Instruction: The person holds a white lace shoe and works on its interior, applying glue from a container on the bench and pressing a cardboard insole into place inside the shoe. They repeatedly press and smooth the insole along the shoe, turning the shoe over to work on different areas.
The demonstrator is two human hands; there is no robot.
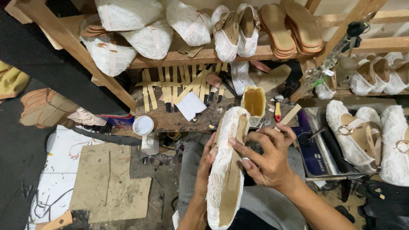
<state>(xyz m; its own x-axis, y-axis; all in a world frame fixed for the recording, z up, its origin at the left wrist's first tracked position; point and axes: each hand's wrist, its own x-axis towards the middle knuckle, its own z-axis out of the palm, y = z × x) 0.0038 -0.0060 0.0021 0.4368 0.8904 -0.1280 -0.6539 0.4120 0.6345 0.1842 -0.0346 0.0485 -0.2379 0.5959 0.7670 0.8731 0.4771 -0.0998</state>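
In my lap: a white lace-covered shoe with a tan cardboard-coloured insole (pixel 226 170), sole side up and toe pointing away from me, resting over my grey-trousered knees.
My left hand (pixel 207 159): pressed along the shoe's left edge, fingers together and curled around its side, mostly hidden behind the lace.
My right hand (pixel 266 157): laid against the shoe's right edge, thumb on the tan insole strip, fingers bent and close together; they grip the shoe, nothing else visible in them.
Just beyond the toe: a cut-open plastic container of amber glue (pixel 254 102) on the worn wooden workbench (pixel 170 121).
Beside the glue: a red-handled tool (pixel 277 111) and a white paper scrap (pixel 191 105); a white round lid (pixel 143 125) sits at the bench's front edge.
To my right: finished white lace shoes with tan straps and gold buckles (pixel 355 134), lying in a tray.
Floor, left: a flat sheet of brown cardboard (pixel 106 187).
Farthest: a wooden shelf (pixel 200 56) stacked with more white lace uppers and tan flat soles (pixel 294 27).
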